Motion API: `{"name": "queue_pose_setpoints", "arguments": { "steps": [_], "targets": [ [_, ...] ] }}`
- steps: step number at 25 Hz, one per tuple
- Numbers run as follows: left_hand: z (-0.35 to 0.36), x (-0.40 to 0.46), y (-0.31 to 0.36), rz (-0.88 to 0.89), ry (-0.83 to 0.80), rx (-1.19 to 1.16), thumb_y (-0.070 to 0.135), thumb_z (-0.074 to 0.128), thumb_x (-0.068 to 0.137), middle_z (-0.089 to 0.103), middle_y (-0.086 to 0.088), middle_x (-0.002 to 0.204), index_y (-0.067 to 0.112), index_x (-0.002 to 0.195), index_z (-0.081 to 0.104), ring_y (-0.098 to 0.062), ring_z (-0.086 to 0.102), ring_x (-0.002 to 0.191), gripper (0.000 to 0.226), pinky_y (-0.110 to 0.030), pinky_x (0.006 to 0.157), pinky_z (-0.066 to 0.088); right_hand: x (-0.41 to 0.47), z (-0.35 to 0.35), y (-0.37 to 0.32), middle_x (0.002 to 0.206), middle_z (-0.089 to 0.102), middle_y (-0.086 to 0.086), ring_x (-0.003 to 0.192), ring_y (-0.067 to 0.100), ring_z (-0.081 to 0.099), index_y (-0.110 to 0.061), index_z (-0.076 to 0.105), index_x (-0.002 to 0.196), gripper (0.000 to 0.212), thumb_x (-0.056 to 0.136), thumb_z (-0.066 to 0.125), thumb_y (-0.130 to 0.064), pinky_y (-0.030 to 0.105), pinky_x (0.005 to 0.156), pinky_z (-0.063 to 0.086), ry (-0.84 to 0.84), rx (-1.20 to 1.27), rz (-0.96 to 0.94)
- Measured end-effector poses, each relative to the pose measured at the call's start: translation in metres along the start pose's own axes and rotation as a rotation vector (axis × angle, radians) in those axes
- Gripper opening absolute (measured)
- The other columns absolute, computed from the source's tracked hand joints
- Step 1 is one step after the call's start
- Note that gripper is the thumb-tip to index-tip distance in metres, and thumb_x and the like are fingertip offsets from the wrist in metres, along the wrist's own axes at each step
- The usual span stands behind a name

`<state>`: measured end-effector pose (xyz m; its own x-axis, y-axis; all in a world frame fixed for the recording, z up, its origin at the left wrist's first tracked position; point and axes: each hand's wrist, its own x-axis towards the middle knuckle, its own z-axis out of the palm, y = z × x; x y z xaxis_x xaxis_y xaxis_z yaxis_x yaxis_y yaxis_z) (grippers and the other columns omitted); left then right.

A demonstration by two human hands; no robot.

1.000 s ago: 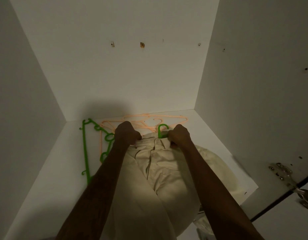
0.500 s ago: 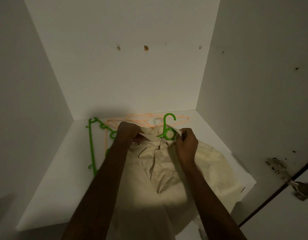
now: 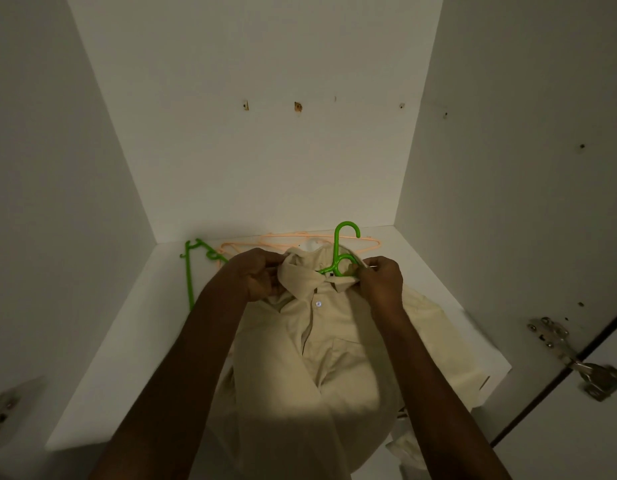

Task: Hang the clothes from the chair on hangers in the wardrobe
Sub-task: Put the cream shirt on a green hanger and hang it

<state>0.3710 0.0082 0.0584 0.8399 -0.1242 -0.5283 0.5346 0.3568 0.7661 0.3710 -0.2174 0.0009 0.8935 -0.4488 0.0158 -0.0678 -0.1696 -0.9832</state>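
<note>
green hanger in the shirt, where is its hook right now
In the head view the green hanger's hook sticks up out of the cream shirt's collar, centre frame, between the left hand and right hand.

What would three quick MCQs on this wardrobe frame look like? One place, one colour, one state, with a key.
1. Where do the spare hangers lie?
A. on the shelf behind the shirt
B. hung on a rail
C. on the door

2. What colour is the hanger in the shirt's collar?
A. peach
B. green
C. white

3. What are the hands doing?
A. both grip the collar
B. both rest flat on the shelf
C. one holds a spare hanger

Key: 1 A, the peach hangers and spare green hanger lie on the shelf. 2 B, the green hanger pokes its hook out of the cream shirt. 3 A, the left hand and right hand pinch collar cloth.
</note>
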Motion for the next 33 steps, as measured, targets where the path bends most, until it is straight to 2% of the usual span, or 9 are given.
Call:
{"name": "queue_pose_setpoints", "arguments": {
  "steps": [3,7,10,12,19,23,27,30,33],
  "targets": [
    [0.004,-0.006,-0.006,0.016,-0.036,-0.101,0.011,0.052,0.098,0.066,-0.007,0.067,0.006,0.083,0.064,-0.020,0.056,0.067,0.020,-0.029,0.059,0.048,0.006,-0.007,-0.006,0.073,0.062,0.017,0.070,0.027,0.062,0.010,0.066,0.077,0.012,0.081,0.075,0.002,0.045,0.069,0.060,-0.041,0.218,0.098],
    [0.009,-0.004,-0.015,0.169,0.048,-0.173,0.027,0.069,0.091,0.069,-0.013,0.084,0.008,0.084,0.071,-0.026,0.064,0.076,0.020,-0.038,0.078,0.054,-0.007,-0.014,-0.025,0.073,0.061,0.016,0.062,0.020,0.058,0.016,0.067,0.089,0.013,0.084,0.073,0.006,0.021,0.050,0.050,-0.076,0.283,0.044],
    [0.007,-0.010,-0.015,0.431,0.265,0.338,0.053,0.089,0.067,0.056,-0.004,0.063,0.013,0.072,0.065,-0.018,0.051,0.055,0.047,-0.032,0.061,0.046,-0.015,-0.018,-0.027,0.072,0.065,0.014,0.059,0.015,0.059,0.009,0.073,0.089,0.009,0.084,0.076,0.002,0.020,0.048,0.048,-0.060,0.298,-0.009],
    [0.006,-0.014,-0.014,0.597,0.282,0.758,0.057,0.087,0.067,0.065,-0.002,0.070,0.016,0.076,0.073,-0.016,0.059,0.064,0.044,-0.028,0.063,0.044,-0.017,-0.023,-0.029,0.075,0.069,0.015,0.062,0.017,0.063,0.004,0.076,0.089,0.009,0.082,0.079,-0.001,0.023,0.052,0.051,-0.017,0.315,-0.023],
    [0.028,-0.050,0.001,0.868,0.754,1.727,0.018,0.053,0.100,0.068,-0.007,0.109,0.013,0.110,0.064,-0.027,0.068,0.101,0.016,-0.033,0.081,0.050,-0.025,-0.026,-0.051,0.077,0.071,0.015,0.063,0.018,0.064,0.003,0.074,0.084,0.012,0.081,0.082,-0.007,0.020,0.050,0.051,-0.019,0.139,-0.042],
    [0.042,-0.062,0.032,0.919,0.475,1.741,0.001,0.056,0.091,0.065,-0.014,0.117,0.005,0.115,0.058,-0.031,0.064,0.105,0.025,-0.034,0.084,0.049,-0.026,-0.028,-0.063,0.072,0.071,0.004,0.064,0.018,0.066,-0.008,0.072,0.080,0.018,0.082,0.080,-0.024,0.032,0.062,0.054,0.093,-0.213,-0.176],
    [0.032,-0.063,0.063,0.691,-0.019,1.035,0.022,0.084,0.080,0.065,-0.007,0.123,0.017,0.132,0.059,-0.028,0.065,0.110,0.058,-0.036,0.087,0.058,-0.029,-0.048,-0.081,0.080,0.065,0.000,0.076,0.022,0.060,-0.016,0.072,0.086,0.019,0.090,0.072,-0.035,0.030,0.068,0.044,0.236,-0.534,-0.354],
    [0.015,-0.054,0.057,0.571,0.059,1.459,0.065,0.092,0.051,0.056,0.008,0.125,0.021,0.133,0.055,-0.017,0.057,0.113,0.099,-0.037,0.096,0.053,-0.020,-0.063,-0.090,0.076,0.065,0.001,0.078,0.025,0.064,-0.014,0.074,0.083,0.022,0.090,0.072,-0.035,0.031,0.067,0.045,0.179,-0.506,-0.357],
    [-0.006,-0.029,0.038,0.519,0.049,1.632,0.057,0.093,0.058,0.061,0.001,0.127,0.016,0.125,0.062,-0.018,0.057,0.111,0.084,-0.034,0.093,0.051,-0.018,-0.073,-0.102,0.074,0.063,0.001,0.077,0.025,0.064,-0.017,0.072,0.081,0.023,0.092,0.070,-0.038,0.030,0.066,0.041,0.160,-0.588,-0.410]
  ]
}}
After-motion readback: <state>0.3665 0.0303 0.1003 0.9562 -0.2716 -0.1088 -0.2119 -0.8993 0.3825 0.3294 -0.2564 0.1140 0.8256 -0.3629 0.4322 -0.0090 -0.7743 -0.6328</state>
